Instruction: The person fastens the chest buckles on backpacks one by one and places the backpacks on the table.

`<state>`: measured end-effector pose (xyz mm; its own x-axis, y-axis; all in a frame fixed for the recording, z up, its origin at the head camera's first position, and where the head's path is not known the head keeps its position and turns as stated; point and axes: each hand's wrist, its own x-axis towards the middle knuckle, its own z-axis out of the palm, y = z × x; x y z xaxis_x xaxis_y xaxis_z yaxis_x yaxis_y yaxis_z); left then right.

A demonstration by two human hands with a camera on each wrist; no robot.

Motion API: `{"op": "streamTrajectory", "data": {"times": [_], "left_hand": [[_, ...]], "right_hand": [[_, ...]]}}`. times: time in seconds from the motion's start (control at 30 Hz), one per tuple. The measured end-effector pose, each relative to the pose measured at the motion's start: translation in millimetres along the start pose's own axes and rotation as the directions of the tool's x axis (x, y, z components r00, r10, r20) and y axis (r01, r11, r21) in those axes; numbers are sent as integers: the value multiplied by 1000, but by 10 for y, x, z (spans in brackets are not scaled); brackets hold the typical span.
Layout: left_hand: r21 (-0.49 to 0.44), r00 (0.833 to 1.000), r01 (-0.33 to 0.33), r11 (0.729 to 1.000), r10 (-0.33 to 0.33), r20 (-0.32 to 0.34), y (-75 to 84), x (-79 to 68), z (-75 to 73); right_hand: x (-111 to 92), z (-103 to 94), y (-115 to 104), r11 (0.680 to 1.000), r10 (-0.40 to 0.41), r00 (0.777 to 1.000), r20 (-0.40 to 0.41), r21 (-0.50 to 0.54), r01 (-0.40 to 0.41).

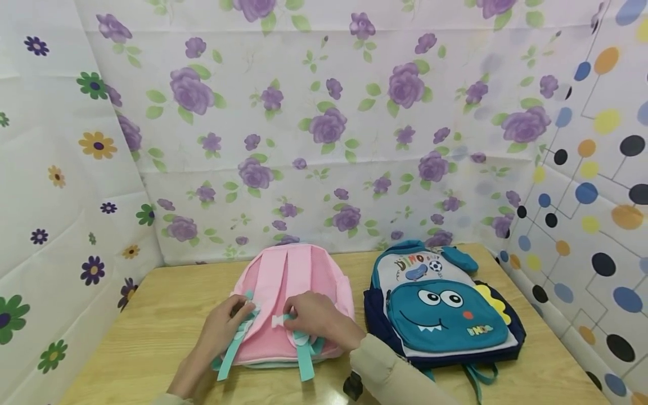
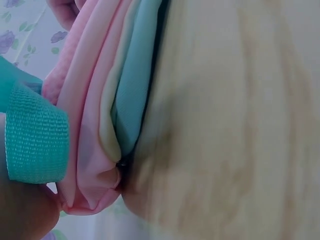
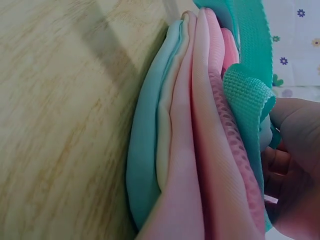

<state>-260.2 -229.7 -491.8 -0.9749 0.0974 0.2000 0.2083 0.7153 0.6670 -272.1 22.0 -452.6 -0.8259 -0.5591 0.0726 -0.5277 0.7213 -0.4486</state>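
- We see the pink backpack lying on the wooden table, back panel up, its top towards the floral sheet; both shoulder straps run down its back, and teal webbing ends hang loose past its lower edge.
- We see the right hand over the right-hand strap, fingers bent, pinching the white buckle piece by its outer end; the piece's other end points towards the left hand, over the gap between the straps.
- We see the left hand beside the left-hand strap, thumb and forefinger bent near some pale and teal trim; whether they pinch it we cannot tell, as the fingertips hide the spot.
- As for progress, we judge the strap work to be midway; the bag is laid out with its straps within reach, and the buckle piece is in the fingers, yet we see nothing joined to its free end; whatever is to be done with it looks unfinished.
- Beside the pink bag, well within reach of the right arm, we see the dinosaur backpack lying front up; no hand touches it; whether it has been worked on, we cannot tell.
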Motion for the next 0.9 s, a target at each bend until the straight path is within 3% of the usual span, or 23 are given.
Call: {"op": "streamTrajectory", "data": {"times": [0.37, 0.53, 0.9], "left_hand": [[-21, 999, -37, 999, 38, 16, 16, -2, -52], [-7, 996, -83, 997, 83, -24, 76, 2, -74], [-100, 982, -183, 978, 176, -71, 285, 25, -53]], "right_hand": [[-64, -113, 43, 997, -34, 999, -43, 63, 36], [-88, -158, 60, 997, -53, 996, -77, 54, 57], [-72, -228, 62, 995, -58, 992, -108, 74, 67]]}}
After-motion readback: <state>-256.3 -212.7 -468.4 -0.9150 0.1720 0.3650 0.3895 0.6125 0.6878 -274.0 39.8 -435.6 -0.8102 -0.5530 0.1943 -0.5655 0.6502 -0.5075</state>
